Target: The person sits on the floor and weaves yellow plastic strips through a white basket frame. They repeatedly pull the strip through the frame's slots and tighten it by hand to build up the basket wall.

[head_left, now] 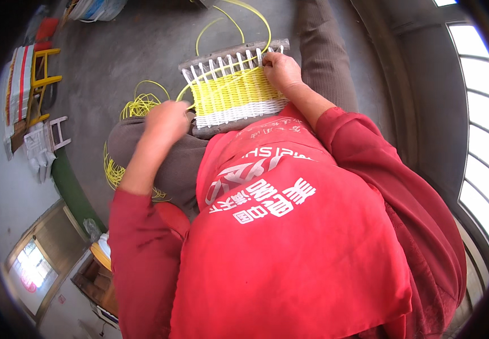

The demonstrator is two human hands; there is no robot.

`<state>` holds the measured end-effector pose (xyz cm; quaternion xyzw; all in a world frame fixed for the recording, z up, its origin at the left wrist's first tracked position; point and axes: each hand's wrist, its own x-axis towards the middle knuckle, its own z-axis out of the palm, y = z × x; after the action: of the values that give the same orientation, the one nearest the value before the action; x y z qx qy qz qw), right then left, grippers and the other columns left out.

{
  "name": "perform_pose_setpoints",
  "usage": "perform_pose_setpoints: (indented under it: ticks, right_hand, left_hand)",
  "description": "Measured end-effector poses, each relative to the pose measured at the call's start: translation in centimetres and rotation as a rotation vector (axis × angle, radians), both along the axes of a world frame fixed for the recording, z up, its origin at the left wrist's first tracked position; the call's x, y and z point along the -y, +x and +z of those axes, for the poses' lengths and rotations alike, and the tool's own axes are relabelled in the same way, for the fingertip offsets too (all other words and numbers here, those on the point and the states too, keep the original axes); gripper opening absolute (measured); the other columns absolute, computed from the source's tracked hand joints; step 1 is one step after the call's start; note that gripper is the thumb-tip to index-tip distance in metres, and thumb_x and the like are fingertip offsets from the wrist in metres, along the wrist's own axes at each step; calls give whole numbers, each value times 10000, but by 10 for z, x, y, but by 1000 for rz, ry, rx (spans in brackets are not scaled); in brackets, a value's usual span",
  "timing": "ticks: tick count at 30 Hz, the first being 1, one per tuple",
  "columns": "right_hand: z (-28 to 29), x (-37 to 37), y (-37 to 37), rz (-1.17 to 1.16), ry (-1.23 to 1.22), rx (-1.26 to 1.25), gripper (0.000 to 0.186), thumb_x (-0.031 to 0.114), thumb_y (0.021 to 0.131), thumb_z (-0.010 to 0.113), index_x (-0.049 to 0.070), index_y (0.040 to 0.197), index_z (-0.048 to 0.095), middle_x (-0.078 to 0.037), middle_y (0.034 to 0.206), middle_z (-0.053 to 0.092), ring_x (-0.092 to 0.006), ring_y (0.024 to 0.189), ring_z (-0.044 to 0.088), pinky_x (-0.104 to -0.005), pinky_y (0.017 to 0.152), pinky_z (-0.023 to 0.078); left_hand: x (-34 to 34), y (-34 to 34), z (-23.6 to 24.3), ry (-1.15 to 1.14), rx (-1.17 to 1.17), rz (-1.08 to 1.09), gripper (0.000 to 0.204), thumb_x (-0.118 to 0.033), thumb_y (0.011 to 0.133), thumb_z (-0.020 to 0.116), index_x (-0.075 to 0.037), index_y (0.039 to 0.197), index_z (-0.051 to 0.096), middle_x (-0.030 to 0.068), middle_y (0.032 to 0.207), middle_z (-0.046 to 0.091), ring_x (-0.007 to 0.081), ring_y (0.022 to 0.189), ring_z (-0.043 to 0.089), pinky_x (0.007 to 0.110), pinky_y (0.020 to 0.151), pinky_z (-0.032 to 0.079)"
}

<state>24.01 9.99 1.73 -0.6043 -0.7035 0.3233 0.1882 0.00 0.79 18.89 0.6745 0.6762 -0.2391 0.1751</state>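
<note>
A small woven panel (230, 90) rests across my lap, its white cords strung from a wooden stick (255, 48) on the far side to a similar bar on the near side. White weave fills the near strip, with bright yellow weave above it. My right hand (284, 70) is closed at the panel's far right corner, its fingertips pinched on a long yellow strand (268, 25). That strand curves over the panel toward the left edge. Beside that edge is my left hand (167, 120), curled but smeared by motion; whether it grips the strand is unclear.
Loose yellow strand lies in a tangle (141, 105) left of the panel, with more of it (113, 169) beside my left leg. Yellow-framed furniture (44, 79) and a small white stool (59, 133) stand at the left wall. Barred windows (484, 121) line the right.
</note>
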Motion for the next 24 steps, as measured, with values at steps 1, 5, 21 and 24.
perform_pose_setpoints:
  ticks: [1,5,21,24]
  right_hand:
    - [4,1,-2,-4,-7,-24,138,148,770,588,107,874,669,-130,845,667,-324,816,637,-412,731,500]
    - [10,1,-7,46,-23,2,161,162,767,582,130,895,674,-108,929,665,-311,885,629,-414,767,496]
    - [10,2,-9,55,28,13,160,158,782,581,110,899,679,-143,869,666,-335,836,635,-416,757,502]
    - [10,2,-8,40,17,22,162,153,781,580,111,902,679,-142,860,667,-338,827,636,-415,754,504]
  left_hand:
    - [12,-24,17,34,-79,34,177,-116,757,522,-77,876,647,191,861,653,372,820,628,487,720,483]
    - [59,-31,63,231,-91,56,127,-95,765,540,-99,871,610,154,828,645,375,729,622,489,663,480]
    - [81,35,39,119,1172,-264,45,-46,730,588,-33,687,586,35,550,481,186,482,490,291,528,420]
    - [93,32,64,-508,1320,631,99,-65,826,553,2,882,599,21,624,565,102,510,532,242,492,410]
